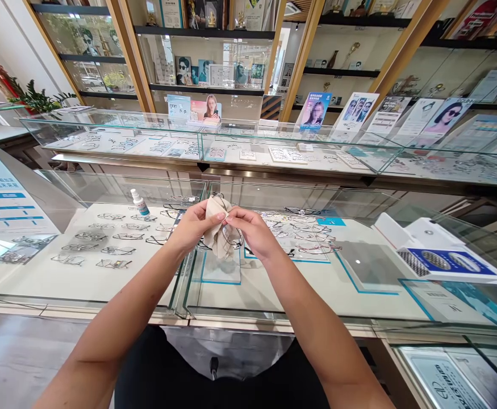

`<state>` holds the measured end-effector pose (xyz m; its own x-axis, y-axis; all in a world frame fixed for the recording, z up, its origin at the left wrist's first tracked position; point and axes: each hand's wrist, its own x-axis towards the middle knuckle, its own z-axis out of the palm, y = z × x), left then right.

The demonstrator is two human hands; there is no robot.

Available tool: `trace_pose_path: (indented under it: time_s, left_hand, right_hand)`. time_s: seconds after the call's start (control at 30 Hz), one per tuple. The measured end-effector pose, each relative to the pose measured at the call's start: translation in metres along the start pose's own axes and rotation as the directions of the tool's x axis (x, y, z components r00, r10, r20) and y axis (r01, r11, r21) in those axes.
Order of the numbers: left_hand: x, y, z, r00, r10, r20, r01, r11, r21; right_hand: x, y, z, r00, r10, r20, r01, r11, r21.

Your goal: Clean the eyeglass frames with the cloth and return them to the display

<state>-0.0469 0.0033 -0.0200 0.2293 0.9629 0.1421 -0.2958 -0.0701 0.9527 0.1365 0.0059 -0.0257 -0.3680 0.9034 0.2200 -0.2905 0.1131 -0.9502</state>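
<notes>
My left hand (191,227) is closed on a beige cleaning cloth (220,245), with its thumb across the front of the fabric. From the other side, my right hand (254,228) pinches the cloth, fingertips meeting the left thumb. Thin dark eyeglass parts show at the cloth's top and lower edges; whether they are held in it or lie behind it I cannot tell. Both hands are above a glass display case (205,309). Beneath them lie several pairs of eyeglasses (314,227). A white spray bottle (140,203) stands to the left.
More eyeglasses (118,250) lie in rows at the left. An open white box (444,250) with blue print is at the right, near a blue-edged tray (370,267). A second glass counter (231,162) runs behind, with advertising cards (314,111) on top. A large sign (7,193) leans at far left.
</notes>
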Motion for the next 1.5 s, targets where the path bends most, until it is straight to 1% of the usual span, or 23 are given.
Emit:
trace_pose_path:
  time_s: [0.13,0.27,0.4,0.57,0.67,0.77,0.87,1.03,1.13,1.2,1.3,1.4,1.5]
  left_hand:
    - [0.0,-0.004,0.001,1.0,0.024,-0.01,-0.025,1.0,-0.013]
    - [0.0,-0.006,0.0,0.995,0.104,-0.012,-0.103,0.994,0.016]
    - [0.0,-0.008,0.0,0.98,0.196,-0.019,-0.193,0.976,0.101]
    - [-0.001,-0.014,0.004,0.955,0.283,-0.086,-0.262,0.945,0.197]
    - [-0.003,-0.017,0.007,0.932,0.336,-0.137,-0.296,0.921,0.252]
    - [-0.004,-0.017,0.01,0.909,0.373,-0.187,-0.307,0.902,0.304]
    - [-0.006,-0.015,0.013,0.894,0.389,-0.223,-0.313,0.897,0.312]
    - [-0.008,-0.011,0.014,0.903,0.358,-0.239,-0.3,0.921,0.247]
    - [-0.005,-0.009,0.007,0.924,0.313,-0.222,-0.261,0.936,0.234]
    - [-0.002,-0.008,-0.001,0.954,0.243,-0.178,-0.202,0.954,0.221]
    - [0.003,-0.003,-0.011,0.99,0.127,-0.068,-0.116,0.983,0.141]
    - [0.003,0.002,-0.014,0.998,0.056,0.015,-0.057,0.996,0.074]
    - [0.001,0.006,-0.01,0.997,0.017,0.078,-0.022,0.997,0.068]
  right_hand:
    - [0.0,-0.001,0.002,1.0,-0.004,-0.002,0.004,1.0,-0.002]
    - [0.001,0.001,0.002,1.0,-0.024,0.017,0.024,0.999,-0.044]
    - [0.0,0.002,0.002,0.999,-0.027,0.032,0.029,0.997,-0.066]
    - [-0.002,0.005,0.005,0.999,0.003,0.048,0.002,0.995,-0.096]
    - [-0.002,0.008,0.009,0.998,0.008,0.064,0.0,0.993,-0.115]
    - [-0.004,0.01,0.013,0.996,0.019,0.084,-0.008,0.993,-0.122]
    - [-0.005,0.01,0.016,0.994,0.012,0.106,0.004,0.989,-0.148]
    - [-0.007,0.006,0.021,0.991,-0.005,0.135,0.032,0.981,-0.194]
    - [-0.007,0.005,0.02,0.993,-0.015,0.118,0.037,0.982,-0.184]
    - [-0.007,0.004,0.018,0.998,-0.029,0.061,0.039,0.984,-0.173]
    - [-0.006,0.001,0.012,0.999,-0.036,-0.033,0.031,0.99,-0.134]
    - [-0.005,-0.003,0.008,0.998,-0.002,-0.066,-0.001,0.998,-0.059]
    - [-0.004,-0.004,0.006,0.998,0.021,-0.065,-0.022,1.0,-0.002]
